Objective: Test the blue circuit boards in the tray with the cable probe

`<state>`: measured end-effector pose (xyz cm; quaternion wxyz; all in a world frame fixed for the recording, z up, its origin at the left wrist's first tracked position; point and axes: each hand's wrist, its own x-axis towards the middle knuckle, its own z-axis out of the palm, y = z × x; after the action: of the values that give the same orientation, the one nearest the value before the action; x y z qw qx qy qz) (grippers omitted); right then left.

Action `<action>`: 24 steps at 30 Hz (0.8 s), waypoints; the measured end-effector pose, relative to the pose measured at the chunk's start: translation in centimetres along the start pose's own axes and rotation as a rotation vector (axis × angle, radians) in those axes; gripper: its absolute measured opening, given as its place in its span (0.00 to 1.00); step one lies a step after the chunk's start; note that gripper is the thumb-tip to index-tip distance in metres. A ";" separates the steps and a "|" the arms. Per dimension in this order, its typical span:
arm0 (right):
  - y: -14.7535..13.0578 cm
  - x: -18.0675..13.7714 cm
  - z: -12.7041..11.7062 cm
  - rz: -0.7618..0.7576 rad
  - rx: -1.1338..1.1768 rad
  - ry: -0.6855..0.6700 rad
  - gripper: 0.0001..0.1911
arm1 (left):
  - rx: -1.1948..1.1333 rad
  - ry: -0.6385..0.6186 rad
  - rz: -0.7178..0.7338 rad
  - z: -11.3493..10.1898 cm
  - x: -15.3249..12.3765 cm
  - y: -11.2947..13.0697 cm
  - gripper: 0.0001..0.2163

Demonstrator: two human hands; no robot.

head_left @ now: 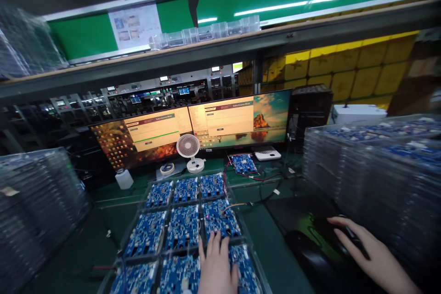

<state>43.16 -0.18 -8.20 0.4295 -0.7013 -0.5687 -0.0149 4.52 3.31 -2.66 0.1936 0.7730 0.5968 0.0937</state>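
Circuit boards [183,227] under left hand [217,266]

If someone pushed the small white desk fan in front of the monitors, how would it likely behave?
The small white desk fan looks light plastic, so it would probably slide easily. Its round head sits high above a small base, so it may tip. The thin grille seems fragile.

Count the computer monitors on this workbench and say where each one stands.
2: the left monitor stands behind the small white fan; the right monitor adjoins it, beside the black box.
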 end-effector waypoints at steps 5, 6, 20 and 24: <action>0.0 0.0 -0.1 -0.001 0.007 -0.003 0.20 | 0.039 0.021 -0.001 0.2 0.2 -0.4 0.26; -0.1 0.0 -0.2 0.002 0.008 -0.004 0.20 | 0.043 0.023 0.001 0.2 0.2 -0.5 0.26; -1.4 0.2 -0.5 0.073 0.059 0.025 0.17 | 0.025 -0.018 0.026 -0.5 -0.1 -0.5 0.25; -1.7 0.1 -0.6 0.084 0.062 0.030 0.17 | 0.001 0.056 0.067 0.0 -0.1 -0.9 0.24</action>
<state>42.15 -0.53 -6.79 0.4598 -0.7105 -0.5326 0.0103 3.68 3.39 -3.04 0.1730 0.7899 0.5756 0.1214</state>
